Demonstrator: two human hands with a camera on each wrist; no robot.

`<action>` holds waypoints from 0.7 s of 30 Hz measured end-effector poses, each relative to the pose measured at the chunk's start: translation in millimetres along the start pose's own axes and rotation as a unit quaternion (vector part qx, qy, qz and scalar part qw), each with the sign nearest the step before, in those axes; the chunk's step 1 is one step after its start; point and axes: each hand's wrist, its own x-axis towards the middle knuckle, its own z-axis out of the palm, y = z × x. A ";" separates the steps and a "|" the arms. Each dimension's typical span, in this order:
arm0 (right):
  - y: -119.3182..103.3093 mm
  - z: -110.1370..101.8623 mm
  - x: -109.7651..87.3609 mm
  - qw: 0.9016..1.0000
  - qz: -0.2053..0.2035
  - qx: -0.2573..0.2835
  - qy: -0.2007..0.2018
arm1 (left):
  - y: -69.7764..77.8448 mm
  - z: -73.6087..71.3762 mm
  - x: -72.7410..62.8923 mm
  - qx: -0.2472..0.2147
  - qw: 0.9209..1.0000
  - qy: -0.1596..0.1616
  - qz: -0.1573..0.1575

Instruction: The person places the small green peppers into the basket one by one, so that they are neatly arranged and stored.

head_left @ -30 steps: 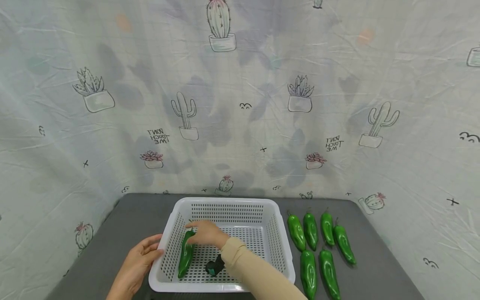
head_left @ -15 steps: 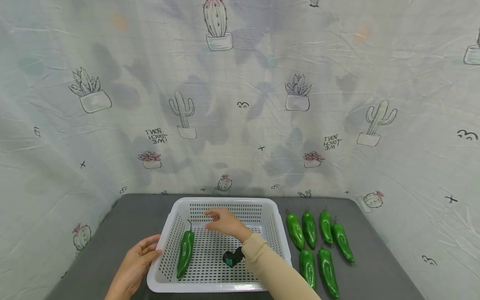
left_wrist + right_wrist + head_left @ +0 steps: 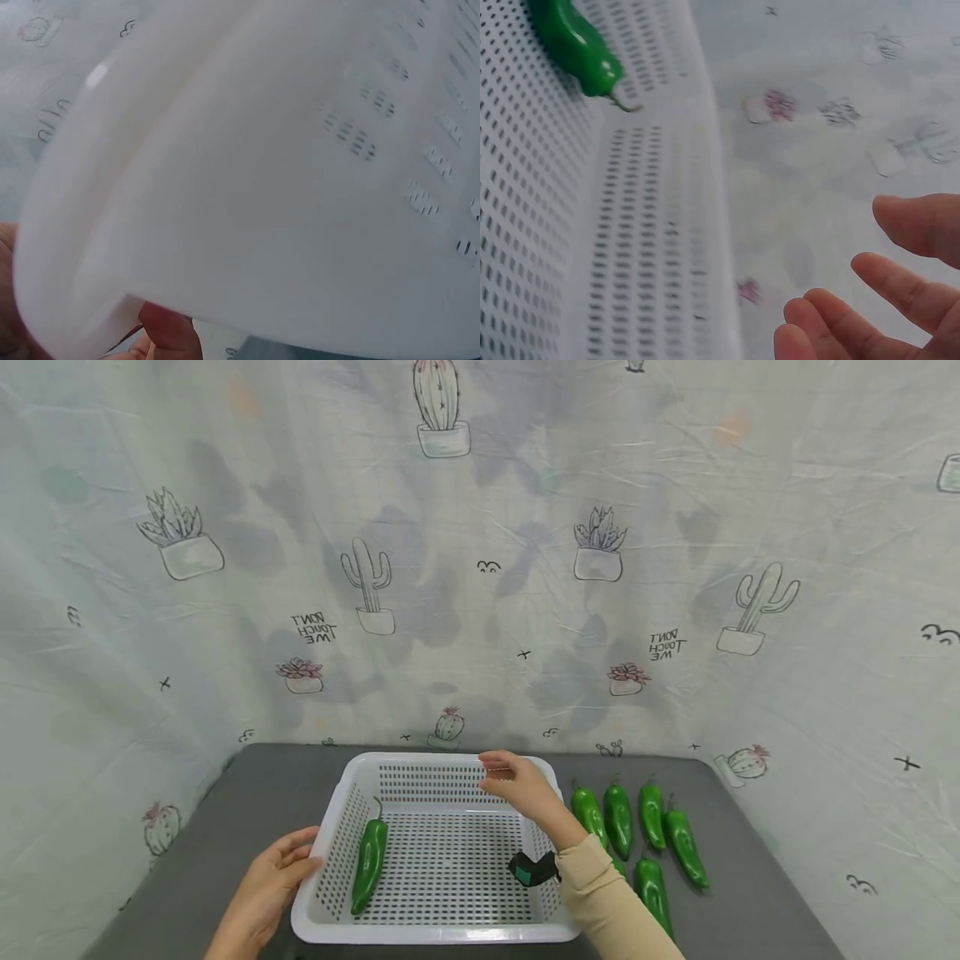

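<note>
A white perforated plastic basket (image 3: 435, 935) stands on the grey table, and one long green chili pepper (image 3: 369, 867) lies along its left side. My left hand (image 3: 273, 881) holds the basket's left rim; in the left wrist view a fingertip (image 3: 171, 330) shows just below the rim and part of the hand lies beyond it. Over the basket's back right corner is my right hand (image 3: 517, 781), fingers spread and holding nothing. The right wrist view shows its thumb and fingers (image 3: 885, 315) apart, with the basket wall and the pepper's stem end to the left.
Several green chili peppers (image 3: 682, 847) lie in two rows on the table (image 3: 738, 893) right of the basket; the right sleeve (image 3: 618, 893) partly covers the nearer row. A black wrist camera (image 3: 534, 869) sits under the right forearm. A cactus-print curtain (image 3: 480, 610) hangs behind.
My right hand has moved away from the pepper in the basket, rightward and back to the far right corner. The left hand stays at the left rim.
</note>
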 end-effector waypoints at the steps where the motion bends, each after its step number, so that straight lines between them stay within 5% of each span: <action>1: -1.0 -4.3 -2.8 1.000 0.000 0.003 0.008 | -0.1 -0.6 0.2 0.001 1.000 0.000 0.000; 9: 4.2 -41.8 -37.5 0.997 -0.018 0.003 0.073 | -0.2 1.7 0.9 -0.004 1.000 -0.002 0.006; 21: 49.0 -69.8 -110.5 0.978 0.090 -0.026 0.185 | 0.3 -0.5 0.7 -0.001 1.000 -0.002 0.001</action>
